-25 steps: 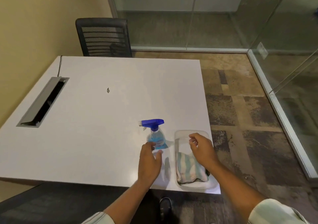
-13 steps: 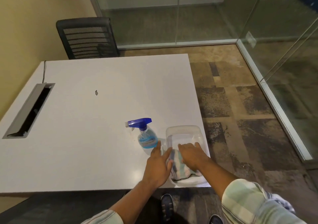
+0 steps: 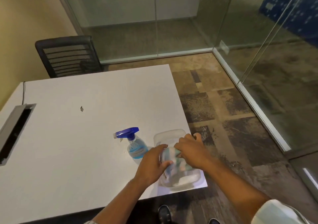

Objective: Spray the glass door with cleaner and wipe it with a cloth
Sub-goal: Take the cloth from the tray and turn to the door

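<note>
Striped cloth [image 3: 172, 156] gripped by both hands | plastic tub [image 3: 169, 134] | spray bottle [image 3: 133, 142] beside

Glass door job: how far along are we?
Nothing looks done yet. The spray bottle stands untouched on the table. In hand: both hands, left and right, are on the striped cloth in the clear tub. Left: take cloth and bottle, spray the glass door, wipe it.

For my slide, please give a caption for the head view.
Both hands, left hand and right hand, lift cloth from tub beside spray bottle.
</note>
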Tool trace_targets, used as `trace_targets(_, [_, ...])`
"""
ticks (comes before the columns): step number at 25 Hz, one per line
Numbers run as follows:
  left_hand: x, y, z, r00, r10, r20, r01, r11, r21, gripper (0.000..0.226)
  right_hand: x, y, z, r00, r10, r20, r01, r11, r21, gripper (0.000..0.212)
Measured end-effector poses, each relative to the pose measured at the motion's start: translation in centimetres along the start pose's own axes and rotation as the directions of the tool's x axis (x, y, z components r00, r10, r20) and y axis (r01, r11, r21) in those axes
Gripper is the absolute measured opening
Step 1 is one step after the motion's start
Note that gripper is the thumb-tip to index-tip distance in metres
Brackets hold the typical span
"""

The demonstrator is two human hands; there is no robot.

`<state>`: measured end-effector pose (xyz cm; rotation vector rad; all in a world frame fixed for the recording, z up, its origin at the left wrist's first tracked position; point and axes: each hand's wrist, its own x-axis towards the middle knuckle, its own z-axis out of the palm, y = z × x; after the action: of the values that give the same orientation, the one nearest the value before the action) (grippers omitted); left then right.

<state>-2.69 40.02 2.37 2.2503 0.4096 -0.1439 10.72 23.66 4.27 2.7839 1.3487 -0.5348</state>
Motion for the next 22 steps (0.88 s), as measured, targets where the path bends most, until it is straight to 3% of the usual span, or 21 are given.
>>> trace_targets(2, [0.8, 2.1, -1.3, 0.999, 0.007, -0.040, -0.011, 0.994, -0.106, 0.032, -1.6, 1.0, -2.7, 0.998, 0.034, -0.058, -0.026, 0.990, 0.138, 0.020])
trace_targets(4, [1.5, 4.5, -2.0, 0.999, 0.018, -0.041, -0.027, 0.975, -0.220, 0.025, -3.5, 2.3, -4.9, 0.987, 0.106, -0.122, -0.058, 0.937, 0.344, 0.024])
trace_targets(8, [2.4, 9.6, -1.9, 0.992, 0.092, 0.085, -0.037, 0.865, -0.500, 0.015, -8.2, 6.0, -6.6, 0.962, 0.230, -0.144, -0.063, 0.706, 0.706, 0.053])
trace_targets(12, [2.9, 13.9, 0.7, 0.960, 0.126, 0.251, 0.059, 0.783, -0.619, 0.029, -13.8, 11.4, -6.5, 0.886, 0.423, -0.192, -0.052, 0.501, 0.864, 0.042])
trace_targets(14, [3.1, 16.3, 3.4, 0.942, 0.085, 0.325, 0.175, 0.700, -0.692, 0.052, -16.6, 14.0, -6.2, 0.802, 0.547, -0.239, -0.027, 0.433, 0.901, 0.030])
trace_targets(16, [2.9, 19.8, 7.0, 0.944, 0.036, 0.328, 0.236, 0.620, -0.748, 0.067, -19.5, 16.0, -5.9, 0.695, 0.665, -0.274, -0.056, 0.431, 0.901, 0.020])
trace_targets(20, [1.5, 28.0, 14.4, 0.949, 0.062, 0.311, 0.257, 0.422, -0.870, 0.064, -26.4, 18.8, -5.7, 0.295, 0.850, -0.436, -0.193, 0.500, 0.844, 0.030])
trace_targets(22, [0.6, 32.2, 17.9, 0.933, 0.144, 0.329, 0.267, 0.335, -0.904, 0.053, -30.0, 19.9, -5.8, 0.188, 0.860, -0.475, -0.203, 0.507, 0.838, 0.030])
